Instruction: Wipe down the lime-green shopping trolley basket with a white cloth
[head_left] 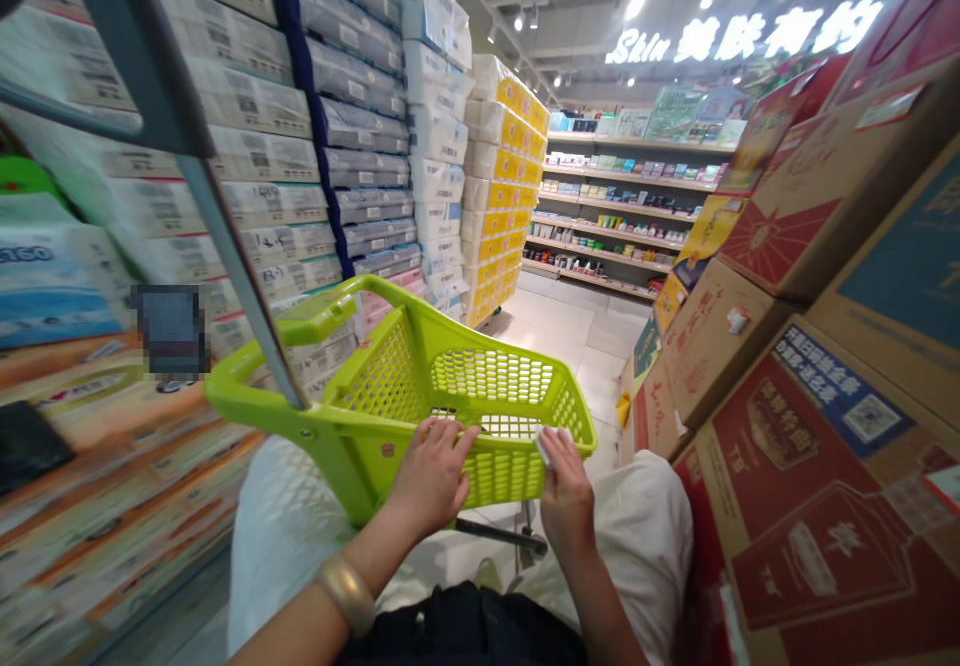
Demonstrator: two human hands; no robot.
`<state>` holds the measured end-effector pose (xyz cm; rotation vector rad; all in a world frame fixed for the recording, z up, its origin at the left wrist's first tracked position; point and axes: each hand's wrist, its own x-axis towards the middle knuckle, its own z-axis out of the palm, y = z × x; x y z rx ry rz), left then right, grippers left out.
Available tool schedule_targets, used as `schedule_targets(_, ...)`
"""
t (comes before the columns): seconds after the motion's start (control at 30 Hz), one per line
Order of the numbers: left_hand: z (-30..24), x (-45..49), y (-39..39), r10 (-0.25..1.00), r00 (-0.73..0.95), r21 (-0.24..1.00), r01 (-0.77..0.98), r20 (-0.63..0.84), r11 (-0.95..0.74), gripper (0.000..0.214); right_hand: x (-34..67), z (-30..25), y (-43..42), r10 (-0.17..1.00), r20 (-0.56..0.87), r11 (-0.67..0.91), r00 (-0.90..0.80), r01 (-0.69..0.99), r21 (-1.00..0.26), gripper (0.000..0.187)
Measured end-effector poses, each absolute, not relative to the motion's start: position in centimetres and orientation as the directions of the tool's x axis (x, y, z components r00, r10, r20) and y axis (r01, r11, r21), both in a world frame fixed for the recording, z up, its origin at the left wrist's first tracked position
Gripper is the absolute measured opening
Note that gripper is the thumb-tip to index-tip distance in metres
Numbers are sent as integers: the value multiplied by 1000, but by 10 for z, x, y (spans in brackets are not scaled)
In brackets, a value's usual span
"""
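Observation:
A lime-green shopping basket [375, 436] with perforated sides stands in front of my knees, with a grey pull handle [169, 96] on a metal rod rising at its left. My left hand [429, 474], with a gold bangle on the wrist, has its fingers curled over the basket's near rim. Near the basket's right corner, my right hand [564, 486] is closed on a small white wipe [544, 446] and presses it against the rim. Whether it is tissue or cloth I cannot tell. The basket's visible floor shows no goods; the near part is hidden by its wall.
Tall stacks of wrapped paper packs [360, 126] and yellow-and-white packs [506, 166] line the left. Cardboard cartons [817, 506] rise close on the right. A pale tiled aisle [555, 316] leads to shelves [630, 208] of small goods. A dark object [30, 441] lies on the left packs.

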<state>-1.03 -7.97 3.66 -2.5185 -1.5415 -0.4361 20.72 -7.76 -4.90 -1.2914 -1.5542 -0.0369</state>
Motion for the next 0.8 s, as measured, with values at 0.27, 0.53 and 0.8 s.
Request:
schedule_targets(0.27,39,-10,-82,842,428,34,885,329,-464,52,235,-55,-74,681,687,342,253,719,-605,47)
schedule_targets(0.53,41,-10,-82,847,428,21,889,315,-457,52,205,-49,-78,698,707,443,113,708,-551,52)
schedule_targets(0.8,39,-10,-82,841,430,27,886,327,-463,52,238,-54,-74,684,666,297,298,720,-627,49)
